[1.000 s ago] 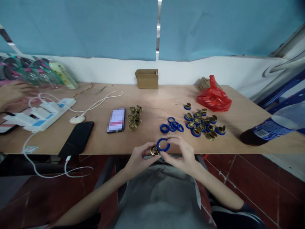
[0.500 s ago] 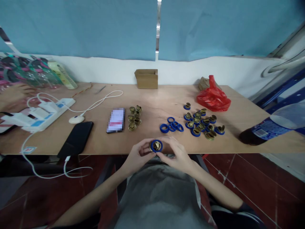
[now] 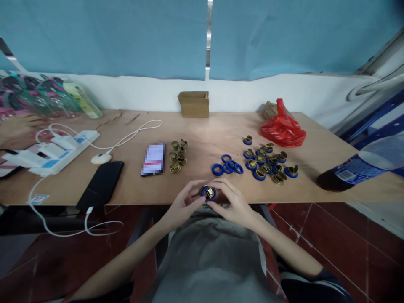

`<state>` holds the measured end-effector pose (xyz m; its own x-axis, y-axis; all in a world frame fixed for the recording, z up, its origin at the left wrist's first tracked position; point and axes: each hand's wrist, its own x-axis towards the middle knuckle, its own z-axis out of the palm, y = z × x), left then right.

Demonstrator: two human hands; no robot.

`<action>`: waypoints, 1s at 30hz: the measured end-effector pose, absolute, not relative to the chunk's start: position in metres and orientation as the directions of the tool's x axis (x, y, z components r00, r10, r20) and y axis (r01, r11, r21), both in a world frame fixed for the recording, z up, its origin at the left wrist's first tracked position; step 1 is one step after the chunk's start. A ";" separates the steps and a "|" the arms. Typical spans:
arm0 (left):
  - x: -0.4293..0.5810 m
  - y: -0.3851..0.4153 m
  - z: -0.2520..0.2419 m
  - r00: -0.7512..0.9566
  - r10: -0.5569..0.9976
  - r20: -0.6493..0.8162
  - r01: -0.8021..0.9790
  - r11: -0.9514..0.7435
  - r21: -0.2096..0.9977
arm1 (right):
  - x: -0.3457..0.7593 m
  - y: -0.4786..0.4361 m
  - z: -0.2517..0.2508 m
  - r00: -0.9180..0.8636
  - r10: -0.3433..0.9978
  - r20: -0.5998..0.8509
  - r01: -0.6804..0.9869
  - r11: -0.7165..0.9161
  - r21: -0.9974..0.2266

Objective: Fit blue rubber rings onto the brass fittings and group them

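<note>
Between my left hand [image 3: 184,205] and my right hand [image 3: 232,203], a brass piece with a blue ring [image 3: 208,193] is held by the fingertips at the table's front edge. The ring lies around the brass part. Loose blue rings [image 3: 227,168] lie just beyond my right hand. Several bare brass pieces [image 3: 178,157] stand in a cluster beyond my left hand. To the right is a larger group of brass pieces [image 3: 260,158], most with blue rings around their bases.
A phone with a lit screen [image 3: 153,159], a dark phone [image 3: 101,184] and a power strip [image 3: 66,152] lie left. A cardboard box [image 3: 194,104] stands at the back. Right are a red bag [image 3: 283,128] and a cola bottle [image 3: 350,171]. Another person's hand [image 3: 23,123] is far left.
My fingers have shifted slightly around the held piece, and its brass part and blue ring have turned a little. The things on the table have stayed in place.
</note>
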<state>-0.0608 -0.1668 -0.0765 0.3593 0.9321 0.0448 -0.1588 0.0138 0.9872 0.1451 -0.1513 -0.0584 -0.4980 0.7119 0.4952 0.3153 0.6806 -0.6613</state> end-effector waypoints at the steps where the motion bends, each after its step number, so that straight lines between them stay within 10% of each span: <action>1: -0.061 -0.167 -0.077 0.358 0.933 0.043 -0.155 0.014 0.988 | 0.145 -0.151 -0.058 -0.501 0.715 0.486 0.313 0.674 -0.669; 30: -0.066 -0.162 -0.081 0.359 0.933 0.038 -0.175 0.027 0.984 | 0.140 -0.153 -0.076 -0.465 0.766 0.443 0.284 0.603 -0.745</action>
<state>-0.0662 -0.1623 -0.0812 0.3586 0.9327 0.0380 -0.1747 0.0270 0.9843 0.1404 -0.1533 -0.0763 -0.4649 0.7665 0.4432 0.2842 0.6033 -0.7452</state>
